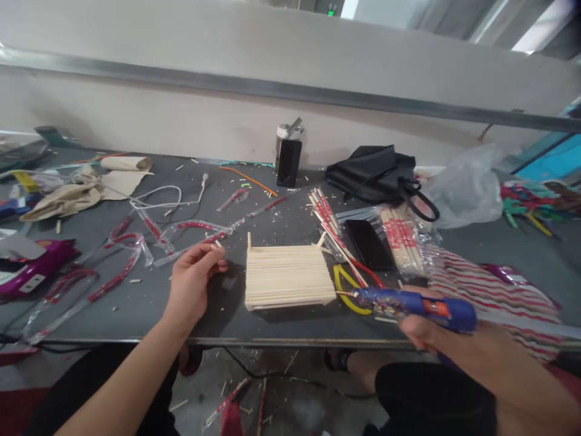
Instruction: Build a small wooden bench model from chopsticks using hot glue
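Note:
A flat piece built of wooden sticks laid side by side [289,274] rests near the table's front edge, with short stubs standing up at its two far corners. To its left is my left hand [196,266], thumb and fingers pinched on a short wooden stick piece [218,244]. My right hand [426,333] is wrapped around a blue glue gun [408,303]. The gun's nozzle points left and its tip is at the near right corner of the stick piece; I cannot tell whether they touch. Yellow-handled scissors [345,290] lie partly behind the nozzle.
Torn clear and red wrappers [122,266] cover the left side. Behind the stick piece stands a phone [289,162]. At right lie loose chopsticks [327,215], another phone [368,242], packed chopsticks [402,236], a black bag [370,172] and striped cloth [490,297].

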Motion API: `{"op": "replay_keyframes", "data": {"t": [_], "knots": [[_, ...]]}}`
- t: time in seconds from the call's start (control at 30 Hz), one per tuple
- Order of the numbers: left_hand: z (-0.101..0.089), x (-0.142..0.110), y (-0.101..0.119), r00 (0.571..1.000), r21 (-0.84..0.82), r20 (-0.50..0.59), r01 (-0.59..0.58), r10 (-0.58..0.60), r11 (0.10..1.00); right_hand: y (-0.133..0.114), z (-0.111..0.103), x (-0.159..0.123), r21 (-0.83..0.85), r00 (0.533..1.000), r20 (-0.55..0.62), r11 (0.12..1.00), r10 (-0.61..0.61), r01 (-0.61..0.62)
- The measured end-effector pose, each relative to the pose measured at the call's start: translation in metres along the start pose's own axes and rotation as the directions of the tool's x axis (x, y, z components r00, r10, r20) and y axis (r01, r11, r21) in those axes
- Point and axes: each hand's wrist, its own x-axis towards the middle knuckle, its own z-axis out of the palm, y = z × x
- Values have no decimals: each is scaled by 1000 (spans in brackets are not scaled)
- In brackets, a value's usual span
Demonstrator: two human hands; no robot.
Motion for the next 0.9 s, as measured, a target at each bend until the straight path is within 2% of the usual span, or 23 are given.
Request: {"op": "replay_keyframes", "data": {"t": [0.2,0.43,0.7,0.8,0.9], "knots": [[10,0,-9,990,143,-75,-103,115,984,15,5,-3,92,993,13,989,115,-116],[11,1,-11,989,170,-92,-102,119,980,38,12,-6,160,970,39,957,240,-243],[13,0,-10,989,178,-94,-95,113,979,53,12,-5,167,965,88,952,245,-257],[14,0,-9,989,184,-98,-92,111,979,54,14,-6,166,970,52,956,236,-241],[14,0,-9,989,183,-102,-91,111,979,55,14,-7,97,976,43,972,212,-216]]}}
